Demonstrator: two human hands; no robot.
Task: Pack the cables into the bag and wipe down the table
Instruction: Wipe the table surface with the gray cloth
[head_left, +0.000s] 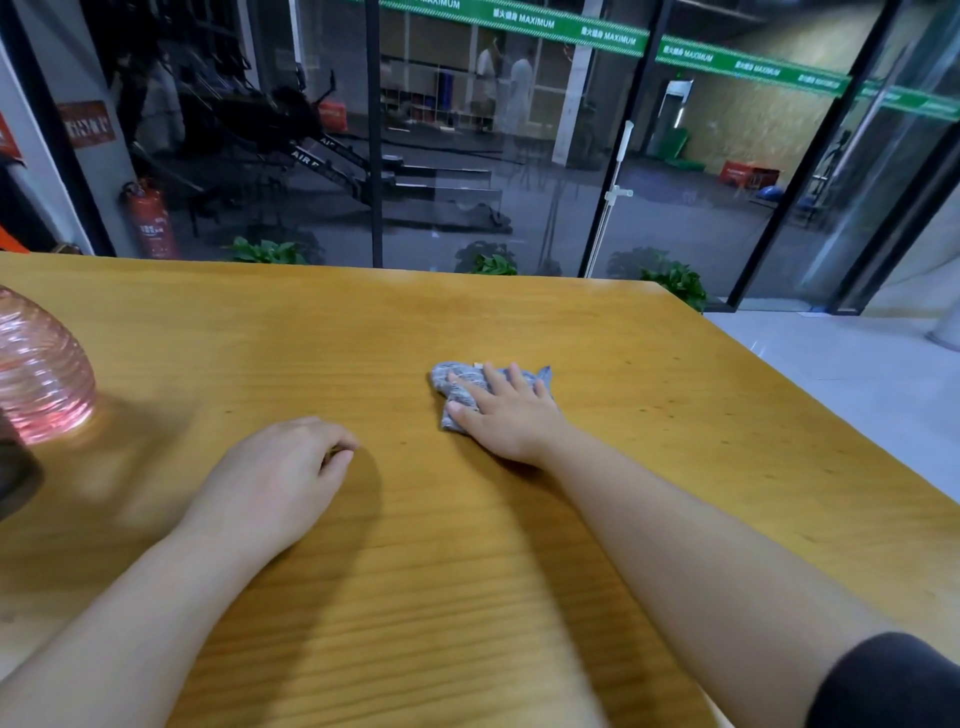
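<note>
Head view: a wooden table fills the lower frame, with dark glass walls behind it and pale floor off its right side.
Table: the largest thing here and the surface being wiped; no cables and no bag show anywhere, so I judge the packing part done or out of frame and the wiping part in hand.
Table edges: the far edge runs along the glass, and the right edge slants down toward the near right corner; the cloth lies well inside both.
Open room: bare wood stretches ahead of and to the right of the cloth, and between the two hands, so a sweep in any of those directions looks unobstructed.
Pink ribbed object: translucent, standing at the left edge of the frame with something dark beside it; a sweep leftward would meet it first.
Left hand: rests on the wood near the middle, fingers curled under and holding nothing, probably bracing the body during the reach.
Right hand: stretched forward, palm down, fingers straight and spread, pressing flat on the cloth rather than gripping it, which suits pushing it across the surface.
Grey cloth: crumpled, lying on the table under the right hand's fingers, its edges poking out beyond them.
</note>
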